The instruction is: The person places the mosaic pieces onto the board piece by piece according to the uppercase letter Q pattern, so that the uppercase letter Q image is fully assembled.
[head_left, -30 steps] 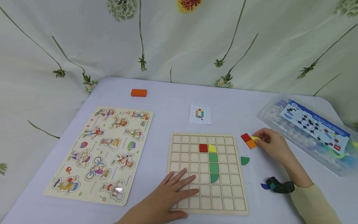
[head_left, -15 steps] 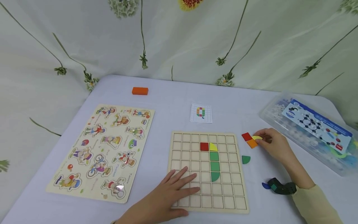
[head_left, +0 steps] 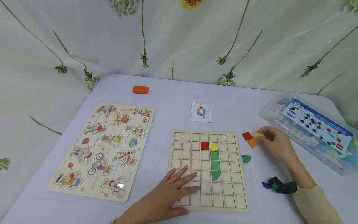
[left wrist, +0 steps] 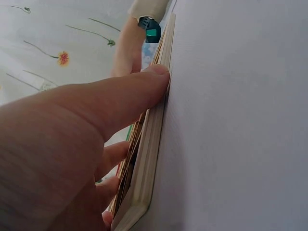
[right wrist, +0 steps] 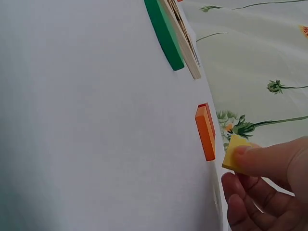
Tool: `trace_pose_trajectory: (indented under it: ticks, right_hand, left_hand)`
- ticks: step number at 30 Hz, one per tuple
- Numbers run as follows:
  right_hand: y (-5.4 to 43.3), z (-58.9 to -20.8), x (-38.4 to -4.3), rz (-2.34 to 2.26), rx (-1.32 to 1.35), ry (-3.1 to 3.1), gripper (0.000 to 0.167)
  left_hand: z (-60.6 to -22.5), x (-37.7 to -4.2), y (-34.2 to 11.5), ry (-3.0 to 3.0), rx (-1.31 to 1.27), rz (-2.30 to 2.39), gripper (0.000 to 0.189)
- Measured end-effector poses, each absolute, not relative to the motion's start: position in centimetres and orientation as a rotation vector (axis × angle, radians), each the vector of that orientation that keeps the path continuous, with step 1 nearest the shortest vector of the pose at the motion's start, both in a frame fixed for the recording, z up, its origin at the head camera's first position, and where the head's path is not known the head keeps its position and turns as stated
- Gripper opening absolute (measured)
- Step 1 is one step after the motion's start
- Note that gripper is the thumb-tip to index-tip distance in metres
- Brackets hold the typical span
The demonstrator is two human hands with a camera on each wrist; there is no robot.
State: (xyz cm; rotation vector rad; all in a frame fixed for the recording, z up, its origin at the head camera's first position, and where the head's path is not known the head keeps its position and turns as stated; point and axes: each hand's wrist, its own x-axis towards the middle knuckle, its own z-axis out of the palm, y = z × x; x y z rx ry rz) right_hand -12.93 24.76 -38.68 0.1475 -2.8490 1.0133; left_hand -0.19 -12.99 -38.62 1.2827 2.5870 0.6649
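Observation:
My left hand (head_left: pixel 165 196) rests spread on the lower left of a wooden grid board (head_left: pixel 179 137), fingers straight. In the left wrist view its thumb (left wrist: pixel 130 91) lies along the board's edge. On the board sit a red square tile (head_left: pixel 204 146), a yellow quarter-round tile (head_left: pixel 213 146), two green squares (head_left: pixel 214 160) and a green quarter-round (head_left: pixel 215 175). Right of the board, my right hand (head_left: pixel 275 144) pinches another yellow tile (right wrist: pixel 235 153) between thumb and fingers. Just left of it lie a red tile (head_left: pixel 247 136) and an orange tile (head_left: pixel 252 142).
A loose green quarter-round (head_left: pixel 246 159) and a small blue piece (head_left: pixel 266 185) lie right of the board. Behind the board is a pattern card (head_left: pixel 201 112). A picture puzzle (head_left: pixel 103 152) lies left, an orange block (head_left: pixel 140 90) at the back, a clear plastic box (head_left: pixel 307 130) right.
My right hand has drawn the yellow tile slightly right and away from the orange tile, which now shows more fully. My left hand stays on the board. The head view has shifted slightly.

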Motion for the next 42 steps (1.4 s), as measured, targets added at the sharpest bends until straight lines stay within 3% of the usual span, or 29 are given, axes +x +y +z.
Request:
trace_pose_trajectory:
  ticks: [9,18,30,42]
  right_hand:
    - [22.9,-36.6,-13.6,1.212,0.286,-2.786,0.020]
    - [16.9,-34.6,-14.2,1.418,0.558,-2.773,0.015]
    - [10.1,-36.1,-14.8,1.542,0.700,-2.827,0.006]
    - [9.1,-37.1,-14.5,1.420,0.821,-2.928,0.003]
  left_hand:
    - [-38.7,-0.1,-13.0,2.590,1.280,0.669,0.065]
    - [-38.8,-0.2,-13.0,2.564,1.283,0.722,0.064]
    - [-39.0,-0.5,-13.0,2.539,1.269,0.730,0.064]
    - [-39.0,-0.3,-13.1,2.552,1.270,0.722,0.064]
